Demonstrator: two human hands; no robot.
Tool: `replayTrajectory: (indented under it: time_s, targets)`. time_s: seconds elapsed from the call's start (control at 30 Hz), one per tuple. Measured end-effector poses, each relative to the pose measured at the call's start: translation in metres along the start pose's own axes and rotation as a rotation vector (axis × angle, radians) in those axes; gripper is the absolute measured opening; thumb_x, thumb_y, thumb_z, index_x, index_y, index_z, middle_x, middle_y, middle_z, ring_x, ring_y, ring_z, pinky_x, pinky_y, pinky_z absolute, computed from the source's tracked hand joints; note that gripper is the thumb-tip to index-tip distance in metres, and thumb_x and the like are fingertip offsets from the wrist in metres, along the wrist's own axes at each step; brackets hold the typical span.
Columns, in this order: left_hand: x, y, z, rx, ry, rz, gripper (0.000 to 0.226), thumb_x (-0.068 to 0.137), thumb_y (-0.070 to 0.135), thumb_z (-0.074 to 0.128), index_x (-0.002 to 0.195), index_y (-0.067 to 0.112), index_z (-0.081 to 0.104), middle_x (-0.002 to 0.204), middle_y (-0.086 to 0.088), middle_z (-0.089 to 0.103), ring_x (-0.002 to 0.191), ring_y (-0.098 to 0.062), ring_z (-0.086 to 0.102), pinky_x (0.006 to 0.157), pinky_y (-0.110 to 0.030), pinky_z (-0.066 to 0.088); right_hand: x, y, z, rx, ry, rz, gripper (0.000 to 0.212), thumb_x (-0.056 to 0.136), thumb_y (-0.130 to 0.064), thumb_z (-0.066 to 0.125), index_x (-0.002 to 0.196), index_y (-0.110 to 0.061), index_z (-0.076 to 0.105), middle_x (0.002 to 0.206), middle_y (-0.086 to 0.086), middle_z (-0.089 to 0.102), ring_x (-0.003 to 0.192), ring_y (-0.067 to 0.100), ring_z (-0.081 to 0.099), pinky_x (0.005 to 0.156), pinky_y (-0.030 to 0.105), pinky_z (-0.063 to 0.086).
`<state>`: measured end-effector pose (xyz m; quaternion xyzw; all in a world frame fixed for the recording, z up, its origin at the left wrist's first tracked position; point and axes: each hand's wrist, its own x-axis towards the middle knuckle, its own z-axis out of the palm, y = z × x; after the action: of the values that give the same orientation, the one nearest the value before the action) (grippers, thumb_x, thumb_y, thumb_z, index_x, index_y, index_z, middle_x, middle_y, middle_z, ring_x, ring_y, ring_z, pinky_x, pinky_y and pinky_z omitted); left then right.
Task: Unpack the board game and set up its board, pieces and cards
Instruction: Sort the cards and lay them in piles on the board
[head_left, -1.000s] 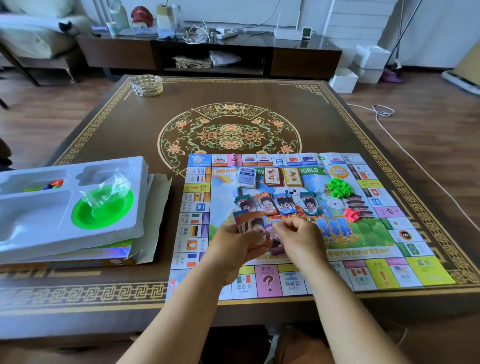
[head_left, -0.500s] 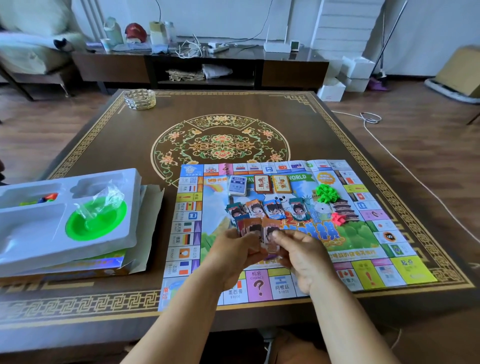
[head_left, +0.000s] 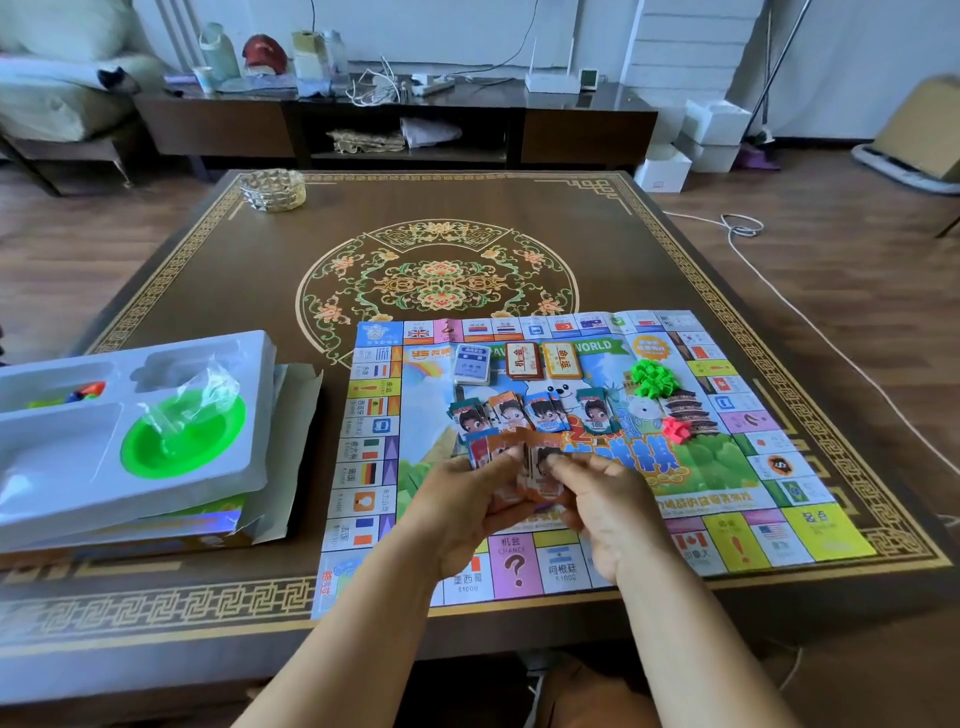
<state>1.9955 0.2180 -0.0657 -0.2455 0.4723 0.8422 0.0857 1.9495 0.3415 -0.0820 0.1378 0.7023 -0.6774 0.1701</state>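
Observation:
The paper game board (head_left: 727, 499) lies flat at the table's near right. On it sit a blue card deck (head_left: 471, 364), a red deck (head_left: 522, 359) and an orange deck (head_left: 563, 359). Several small piles of play money (head_left: 540, 413) form a row below them. Green houses (head_left: 654, 378) and red houses (head_left: 676, 430) are heaped to the right. My left hand (head_left: 462, 512) grips a fanned stack of play-money notes (head_left: 498, 449) over the board's near middle. My right hand (head_left: 608, 512) pinches one orange note (head_left: 540, 486) at the stack's right end.
A white plastic box tray (head_left: 62, 467) with a green dish (head_left: 182, 441), a clear bag and small coloured pieces sits on the game box (head_left: 218, 525) at the left. A woven dish (head_left: 272, 189) stands at the far left corner. A white cable (head_left: 810, 322) runs across the floor on the right.
My right fingers have drawn an orange note out from the stack held in my left hand. The camera has tilted up slightly, so the board sits lower in view.

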Motion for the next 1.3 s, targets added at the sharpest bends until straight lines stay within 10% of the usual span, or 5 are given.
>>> replayTrajectory:
  time_s: [1.3]
  targets:
    - [0.011, 0.002, -0.012, -0.041, 0.119, -0.006, 0.021, 0.088, 0.008, 0.063, 0.108, 0.006, 0.061, 0.095, -0.014, 0.071, 0.078, -0.023, 0.070, 0.057, -0.025, 0.058, 0.005, 0.001, 0.008, -0.039, -0.061, -0.003, 0.009, 0.082, -0.015, 0.071, 0.076, -0.017, 0.065, 0.066, -0.005, 0.064, 0.054, 0.008, 0.049, 0.048, 0.024, 0.034]
